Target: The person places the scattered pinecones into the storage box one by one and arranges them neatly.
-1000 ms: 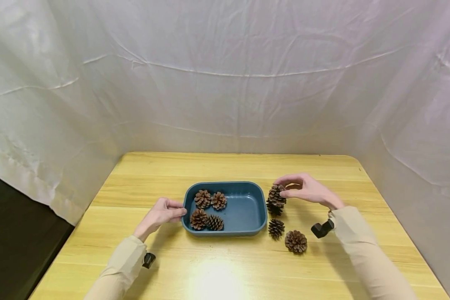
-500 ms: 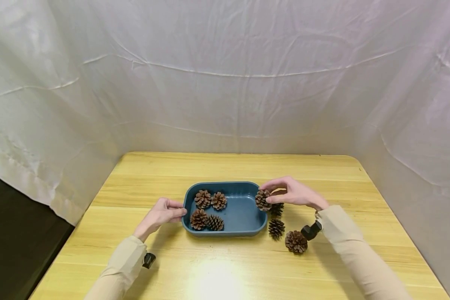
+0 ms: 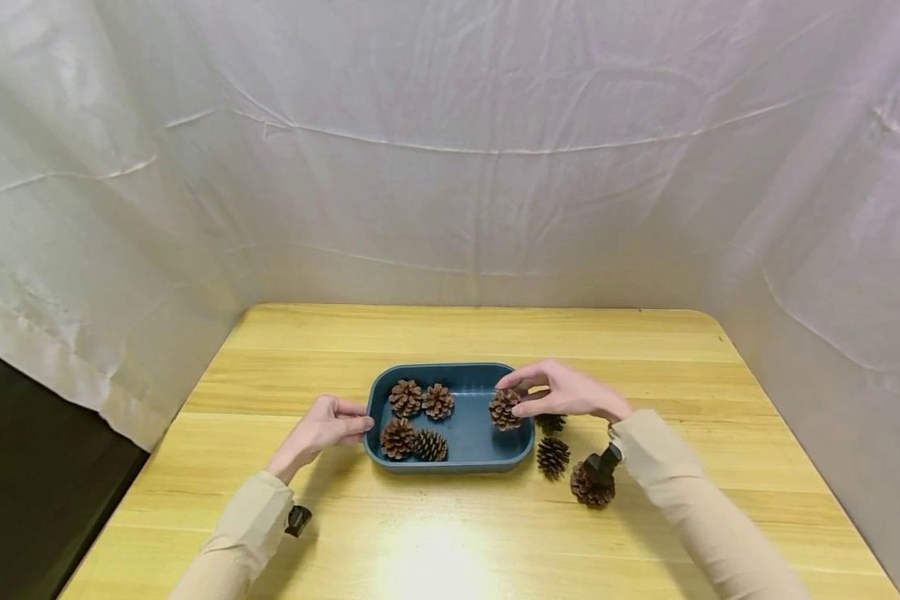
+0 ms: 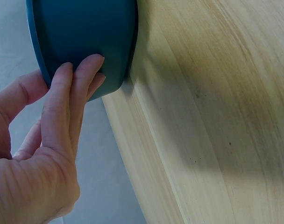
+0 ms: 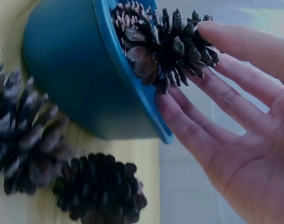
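Observation:
My left hand (image 3: 324, 429) holds the left end of a blue rectangular tub (image 3: 453, 467). In the left wrist view its thumb lies at the rim and its fingers press on the outer wall. My right hand (image 3: 566, 392) pinches a brown pine cone (image 3: 503, 409) between thumb and fingers, over the right part of the tub. The right wrist view shows this cone at the level of the rim. Several pine cones lie inside the tub at its left, among them a round one (image 3: 397, 438) and one lying on its side (image 3: 430, 445).
Right of the tub on the wooden table (image 3: 420, 333) lie more pine cones: one (image 3: 551, 422) partly under my right hand, one (image 3: 552, 458) nearer, and one (image 3: 592, 492) partly covered by the wrist camera. A pale curtain (image 3: 465, 167) surrounds the table's back and sides.
My right hand has carried the pine cone leftward from beside the tub, over its right rim, to above its inside. The left hand and the tub stay in place.

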Motion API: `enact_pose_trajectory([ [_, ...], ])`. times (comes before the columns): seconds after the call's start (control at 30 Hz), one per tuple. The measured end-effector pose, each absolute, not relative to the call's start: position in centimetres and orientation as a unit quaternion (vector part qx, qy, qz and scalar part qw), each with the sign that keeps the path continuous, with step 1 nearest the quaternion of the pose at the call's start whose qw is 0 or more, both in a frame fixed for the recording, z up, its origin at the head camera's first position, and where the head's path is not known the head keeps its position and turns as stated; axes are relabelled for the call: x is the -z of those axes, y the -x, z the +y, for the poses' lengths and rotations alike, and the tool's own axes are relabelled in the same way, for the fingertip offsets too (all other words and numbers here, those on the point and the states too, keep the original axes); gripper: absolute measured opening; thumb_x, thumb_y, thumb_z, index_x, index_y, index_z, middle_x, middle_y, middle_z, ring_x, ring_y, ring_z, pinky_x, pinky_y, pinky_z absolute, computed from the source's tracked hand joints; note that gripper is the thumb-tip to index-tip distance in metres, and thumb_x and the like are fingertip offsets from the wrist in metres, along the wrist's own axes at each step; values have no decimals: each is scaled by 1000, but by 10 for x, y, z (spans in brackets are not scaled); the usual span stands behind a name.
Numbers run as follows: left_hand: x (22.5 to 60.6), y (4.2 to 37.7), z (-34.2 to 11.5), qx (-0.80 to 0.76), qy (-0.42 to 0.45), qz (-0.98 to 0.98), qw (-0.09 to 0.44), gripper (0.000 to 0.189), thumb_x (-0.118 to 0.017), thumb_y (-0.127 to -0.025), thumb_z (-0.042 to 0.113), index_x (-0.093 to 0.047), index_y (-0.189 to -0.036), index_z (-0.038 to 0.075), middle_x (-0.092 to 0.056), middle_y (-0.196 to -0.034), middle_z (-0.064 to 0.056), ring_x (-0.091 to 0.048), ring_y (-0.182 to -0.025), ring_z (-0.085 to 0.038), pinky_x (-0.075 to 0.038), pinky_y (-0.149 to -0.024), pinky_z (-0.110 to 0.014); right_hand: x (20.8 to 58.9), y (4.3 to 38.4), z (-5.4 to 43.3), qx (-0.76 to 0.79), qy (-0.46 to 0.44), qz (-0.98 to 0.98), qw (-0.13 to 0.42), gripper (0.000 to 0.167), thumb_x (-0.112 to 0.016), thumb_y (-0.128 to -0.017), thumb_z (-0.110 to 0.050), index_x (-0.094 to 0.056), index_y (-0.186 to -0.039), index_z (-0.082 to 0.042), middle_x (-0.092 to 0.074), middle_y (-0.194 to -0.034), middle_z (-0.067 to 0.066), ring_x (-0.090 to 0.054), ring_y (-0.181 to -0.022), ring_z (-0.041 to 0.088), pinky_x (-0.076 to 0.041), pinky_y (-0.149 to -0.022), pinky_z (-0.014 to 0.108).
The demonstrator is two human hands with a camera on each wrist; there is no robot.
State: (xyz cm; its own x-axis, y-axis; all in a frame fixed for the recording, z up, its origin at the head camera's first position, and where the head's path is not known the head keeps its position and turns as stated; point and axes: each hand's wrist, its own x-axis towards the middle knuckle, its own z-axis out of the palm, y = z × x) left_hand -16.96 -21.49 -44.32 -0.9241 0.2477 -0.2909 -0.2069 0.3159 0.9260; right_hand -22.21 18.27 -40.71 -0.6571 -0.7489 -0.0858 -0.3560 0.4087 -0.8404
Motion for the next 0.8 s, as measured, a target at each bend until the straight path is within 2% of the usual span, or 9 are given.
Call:
enact_pose_trajectory([
  [0.2, 443, 169, -215, -586, -16, 787, 193, 37, -64, -95, 0, -58, -123, -22, -71, -113, -31, -76, -91, -20, -65, -84, -32, 410, 224, 170, 405, 371, 803, 230, 43, -72, -94, -20, -62, -134, -5, -65, -137, 16, -58, -130, 35, -51, -111, 52],
  [0.4, 443, 170, -215, -587, -16, 786, 193, 36, -64, -94, 0, -58, -123, -22, -71, -112, -31, -76, -91, -20, -65, -84, -32, 414, 225, 160, 397, 376, 801, 242, 42, -72, -94, -19, -63, -133, -5, -64, -136, 15, -57, -130, 36, -52, -110, 51],
  [0.8, 443, 169, -215, -585, -17, 787, 193, 37, -64, -95, 0, -57, -124, -22, -70, -113, -31, -76, -92, -21, -65, -84, -33, 424, 226, 145, 407, 375, 781, 291, 41, -72, -93, -12, -62, -132, -1, -64, -135, 14, -61, -123, 30, -57, -104, 36],
])
